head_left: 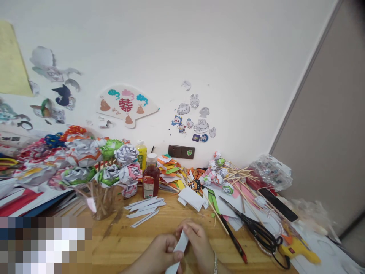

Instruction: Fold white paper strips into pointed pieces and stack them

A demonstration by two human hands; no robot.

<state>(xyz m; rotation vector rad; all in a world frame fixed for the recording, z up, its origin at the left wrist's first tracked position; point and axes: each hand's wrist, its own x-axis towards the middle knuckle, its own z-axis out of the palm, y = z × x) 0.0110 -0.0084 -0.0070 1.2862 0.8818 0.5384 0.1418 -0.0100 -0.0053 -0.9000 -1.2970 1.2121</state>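
Note:
A narrow white paper strip (180,243) is held between my two hands, low in the middle of the view above the wooden table. My left hand (164,249) pinches it near its lower end, thumb on top. At the upper end, the fingers of my right hand (196,238) are closed on the same strip. A bracelet circles my right wrist. Beyond my left hand lies a loose pile of white paper strips (146,208). Folded white paper (191,198) rests further back, past my right hand.
Paper flowers on sticks stand in a clear container (99,201) at left. A red bottle (151,179) stands behind the strips. On the right lie black scissors (258,230), a dark pen (235,241), a yellow glue gun (299,250) and a phone (278,204).

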